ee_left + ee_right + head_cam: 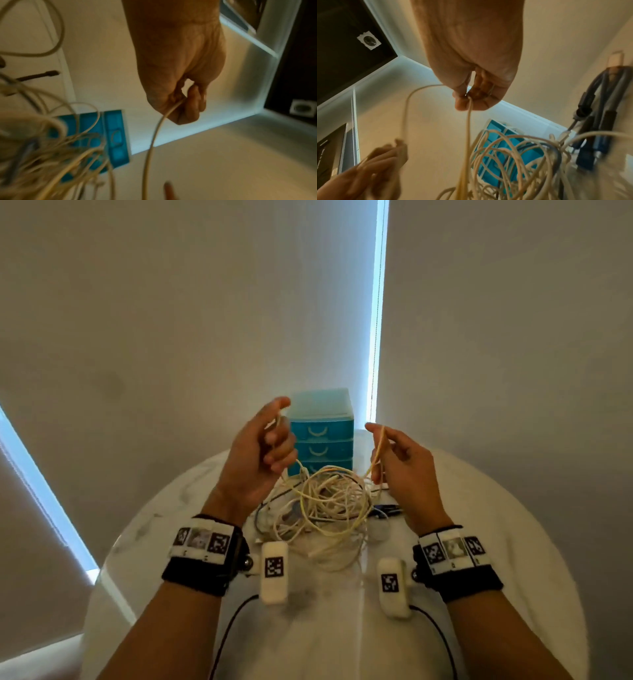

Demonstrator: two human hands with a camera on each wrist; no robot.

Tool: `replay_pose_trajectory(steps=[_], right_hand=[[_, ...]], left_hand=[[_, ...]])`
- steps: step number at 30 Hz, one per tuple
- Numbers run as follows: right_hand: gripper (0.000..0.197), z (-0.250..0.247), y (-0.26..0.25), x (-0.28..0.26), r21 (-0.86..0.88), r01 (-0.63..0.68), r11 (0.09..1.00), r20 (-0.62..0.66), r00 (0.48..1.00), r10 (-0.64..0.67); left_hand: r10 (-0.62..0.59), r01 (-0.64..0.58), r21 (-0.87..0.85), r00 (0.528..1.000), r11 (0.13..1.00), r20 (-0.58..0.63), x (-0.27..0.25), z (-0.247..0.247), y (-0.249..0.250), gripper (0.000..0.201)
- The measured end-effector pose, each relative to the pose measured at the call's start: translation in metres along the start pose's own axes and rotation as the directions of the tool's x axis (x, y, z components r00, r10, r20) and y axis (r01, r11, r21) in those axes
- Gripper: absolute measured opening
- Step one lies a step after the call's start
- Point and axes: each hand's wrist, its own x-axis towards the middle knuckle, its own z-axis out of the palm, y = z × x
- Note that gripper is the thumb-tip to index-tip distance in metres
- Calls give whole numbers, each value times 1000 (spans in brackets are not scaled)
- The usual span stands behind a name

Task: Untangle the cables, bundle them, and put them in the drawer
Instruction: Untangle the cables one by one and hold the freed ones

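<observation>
A tangle of cream cables (325,505) lies on the round white table (496,525), with darker cables mixed in. My left hand (270,436) is raised above the pile and pinches a cream cable (154,135) between thumb and curled fingers. My right hand (387,450) is raised on the other side and pinches another stretch of cream cable (468,128) that runs down into the tangle. Behind the pile stands a small blue drawer unit (322,440) with three shut drawers.
Blue and black cables (594,121) with plugs lie at the right of the pile, and a dark plug (387,508) rests on the table there. A wall and a window blind rise just behind the drawer unit. The table's edge curves round on both sides.
</observation>
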Motion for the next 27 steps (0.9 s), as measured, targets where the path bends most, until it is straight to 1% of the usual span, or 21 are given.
replay_pose_trajectory(steps=[1,2,3,4,6,8,9,11,12,13,15,16,18,19,20,22,23,24,25,26,27], right_hand=[[24,1,2,0,-22,-7,1000,-5,1000,7],[25,3,5,-1,-60,-11,998,9,1000,11],[25,5,9,-3,-105,-8,994,33,999,12],[25,8,15,-3,-152,-2,988,56,998,11],[24,14,22,-5,-229,12,973,79,997,7],[32,16,24,-3,-229,-14,973,72,997,31],[36,16,22,-2,-207,-42,978,58,997,55],[40,17,21,-2,-182,-68,981,55,995,79],[40,17,21,-2,-171,-62,983,84,993,77],[39,19,20,-4,-159,-51,986,122,990,71],[39,23,18,-6,-142,-30,989,158,986,52],[38,24,17,-7,-125,-26,992,149,988,45],[33,25,13,-10,-74,-29,997,159,986,41],[28,26,12,-13,-68,-36,997,200,979,49],[22,28,12,-16,-89,-47,995,266,962,70],[11,33,13,-21,-173,-72,982,421,896,139],[8,34,14,-23,-214,-66,975,473,866,162],[8,34,15,-24,-251,-47,967,502,848,171],[8,32,15,-23,-292,-17,956,509,844,170],[7,28,13,-21,-341,22,940,495,854,160],[7,24,11,-18,-389,61,919,455,880,134]], left_hand=[[-85,77,153,995,985,48,0,7,-13,19],[-159,126,346,985,930,67,-3,12,-26,25],[-218,148,523,973,839,74,-6,15,-37,32],[-270,157,657,960,738,75,-11,17,-46,40],[-354,179,795,934,579,48,-15,16,-58,45],[-384,162,856,922,491,45,-17,10,-60,51],[-390,153,865,919,478,53,-18,6,-60,54],[-367,123,834,925,538,100,-20,6,-58,57],[-319,82,818,939,569,128,-22,7,-56,54],[-244,31,812,960,583,138,-24,7,-56,47],[-32,-87,758,989,646,141,-24,3,-55,35],[56,-114,694,993,711,105,-22,-2,-54,34],[176,-133,485,983,864,-44,-14,-14,-46,35],[213,-155,367,969,917,-123,-11,-21,-39,36],[239,-188,260,954,947,-180,-8,-28,-31,36],[285,-264,113,927,958,-246,-7,-42,-16,36],[299,-290,74,913,954,-276,-8,-51,-10,35],[306,-308,46,900,950,-309,-9,-58,-5,35],[305,-314,28,890,949,-339,-10,-66,-3,35],[297,-313,15,884,950,-360,-10,-72,-2,35],[288,-306,9,884,952,-368,-10,-77,-2,34]])
